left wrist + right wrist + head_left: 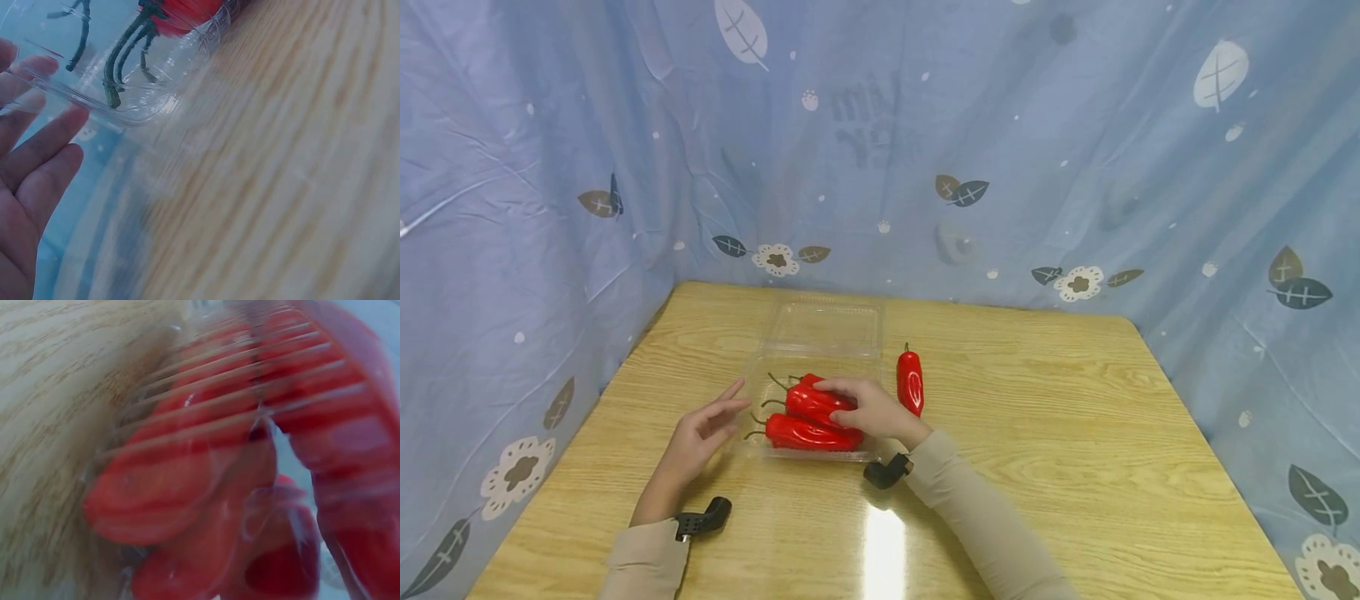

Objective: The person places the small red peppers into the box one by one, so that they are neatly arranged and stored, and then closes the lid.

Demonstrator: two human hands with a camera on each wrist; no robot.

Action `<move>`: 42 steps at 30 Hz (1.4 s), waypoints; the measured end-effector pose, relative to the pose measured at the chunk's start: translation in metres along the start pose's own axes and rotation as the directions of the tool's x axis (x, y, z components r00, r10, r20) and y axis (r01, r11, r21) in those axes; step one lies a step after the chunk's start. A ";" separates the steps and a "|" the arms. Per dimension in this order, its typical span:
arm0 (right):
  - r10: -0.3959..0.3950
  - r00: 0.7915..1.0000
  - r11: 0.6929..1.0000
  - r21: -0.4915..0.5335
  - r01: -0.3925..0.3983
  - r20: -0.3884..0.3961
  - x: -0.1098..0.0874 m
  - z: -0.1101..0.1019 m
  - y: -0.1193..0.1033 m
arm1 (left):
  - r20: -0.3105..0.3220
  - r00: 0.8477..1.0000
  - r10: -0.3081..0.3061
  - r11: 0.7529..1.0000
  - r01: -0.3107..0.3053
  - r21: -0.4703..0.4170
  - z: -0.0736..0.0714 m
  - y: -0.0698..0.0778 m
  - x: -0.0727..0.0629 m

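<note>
Pepper outside the clamshell lies at two o'clock from the nearer right hand, axis twelve-to-six. That hand grips a boxed pepper; the left hand, fingers relaxed, holds nothing.

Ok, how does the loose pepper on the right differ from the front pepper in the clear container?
The loose pepper lies on the table; the front pepper lies in the clear container. The loose pepper's stem points toward the table's back edge; the front pepper's points left. Both are red and glossy.
</note>
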State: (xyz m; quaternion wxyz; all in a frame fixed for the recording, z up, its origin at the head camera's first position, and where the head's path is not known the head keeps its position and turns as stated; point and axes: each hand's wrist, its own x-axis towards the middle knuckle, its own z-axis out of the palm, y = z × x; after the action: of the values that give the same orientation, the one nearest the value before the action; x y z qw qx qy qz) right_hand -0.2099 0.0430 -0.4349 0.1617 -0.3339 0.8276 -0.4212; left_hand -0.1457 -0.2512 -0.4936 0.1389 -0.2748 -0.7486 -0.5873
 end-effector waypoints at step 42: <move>-0.017 0.998 0.998 -0.061 0.014 -0.058 0.006 0.010 -0.001 | -0.002 1.000 0.007 1.000 -0.007 -0.013 0.000 -0.002 0.000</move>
State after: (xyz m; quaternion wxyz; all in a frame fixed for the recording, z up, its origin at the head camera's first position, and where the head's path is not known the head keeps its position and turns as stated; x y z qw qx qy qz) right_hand -0.2088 0.0328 -0.4397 0.1237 -0.3325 0.8419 -0.4066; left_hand -0.1466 -0.2516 -0.4950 0.1399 -0.2776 -0.7436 -0.5919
